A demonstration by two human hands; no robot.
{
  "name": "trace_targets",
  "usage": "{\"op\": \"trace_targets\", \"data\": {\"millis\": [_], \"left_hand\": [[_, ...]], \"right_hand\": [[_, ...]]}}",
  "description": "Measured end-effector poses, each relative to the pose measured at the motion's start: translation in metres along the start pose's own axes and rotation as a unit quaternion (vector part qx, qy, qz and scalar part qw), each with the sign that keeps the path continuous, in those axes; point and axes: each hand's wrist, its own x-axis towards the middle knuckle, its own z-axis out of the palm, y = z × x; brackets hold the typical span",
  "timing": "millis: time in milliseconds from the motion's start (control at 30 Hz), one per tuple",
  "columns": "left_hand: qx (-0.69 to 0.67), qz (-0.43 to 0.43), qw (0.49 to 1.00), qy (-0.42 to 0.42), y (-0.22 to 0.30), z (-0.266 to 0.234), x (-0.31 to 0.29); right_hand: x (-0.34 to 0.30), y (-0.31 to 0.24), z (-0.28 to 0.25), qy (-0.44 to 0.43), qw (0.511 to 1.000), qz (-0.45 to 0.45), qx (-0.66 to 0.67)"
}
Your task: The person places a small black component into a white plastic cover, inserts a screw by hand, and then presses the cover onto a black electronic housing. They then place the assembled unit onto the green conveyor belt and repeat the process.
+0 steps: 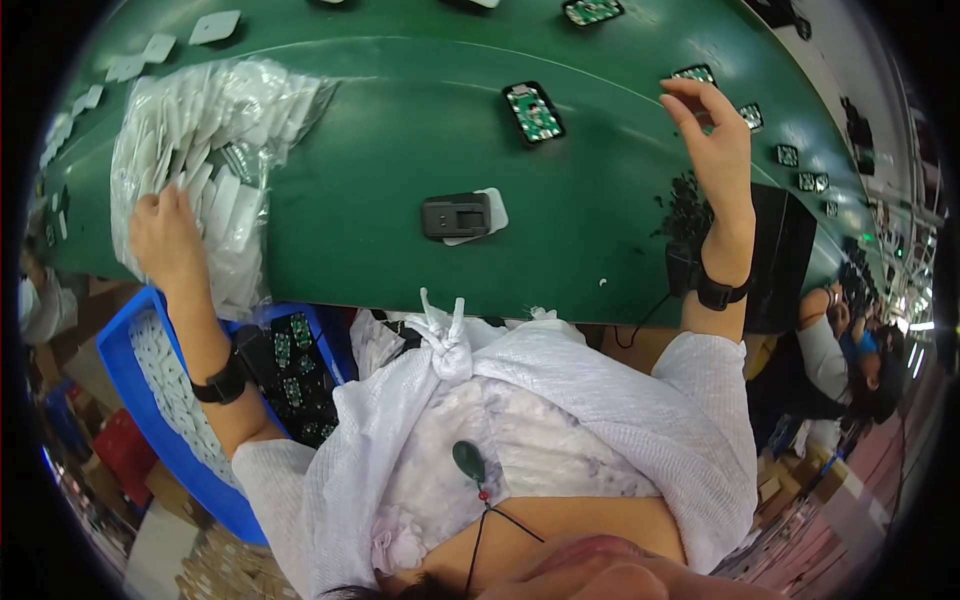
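I get moderate indoor light, tube lights (915,358) glowing far right, glare on the clear plastic bag (268,102) upper left, fisheye-bent, soft edges.

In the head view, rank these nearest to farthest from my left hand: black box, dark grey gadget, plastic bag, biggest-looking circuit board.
1. Plastic bag: right at your left hand.
2. Dark grey gadget: near the middle.
3. Biggest-looking circuit board: beyond the gadget, to its right.
4. Black box: far right.

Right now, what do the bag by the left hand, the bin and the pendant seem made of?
Clear bag: glossy plastic film, creased and transparent. Blue bin: probably smooth plastic, evenly coloured. Green pendant: perhaps polished stone or glass, showing sheen.
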Motion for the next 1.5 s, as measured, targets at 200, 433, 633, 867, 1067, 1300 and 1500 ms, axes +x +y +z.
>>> {"op": "trace_targets", "data": {"millis": [200,433,633,867,1067,1300,1500], "left_hand": [[-0.171,0.037,0.973,0.150,0.026,-0.036,-0.010],[-0.644,-0.096,0.755,-0.070,0.101,-0.024,-0.025],[-0.660,-0.011,0.739,-0.137,0.148,-0.030,-0.025],[-0.764,-0.043,0.615,-0.192,0.181,-0.047,-0.017],[-0.758,-0.045,0.602,-0.248,0.180,-0.027,-0.019],[-0.764,-0.077,0.582,-0.268,0.183,-0.021,-0.015],[-0.746,0.026,0.640,-0.181,0.197,-0.043,-0.021]], "right_hand": [[-0.040,0.053,-0.010,-0.006,0.973,0.139,-0.185],[-0.043,0.111,0.004,0.051,0.980,0.139,-0.136],[-0.031,0.110,0.016,0.017,0.995,0.064,-0.080],[-0.037,0.096,0.008,0.030,0.996,0.027,-0.083],[-0.078,0.056,-0.004,-0.098,0.988,0.103,-0.059],[-0.096,0.053,0.011,-0.027,0.982,0.013,-0.185],[-0.059,-0.004,0.040,0.005,0.993,0.008,0.116]]}}
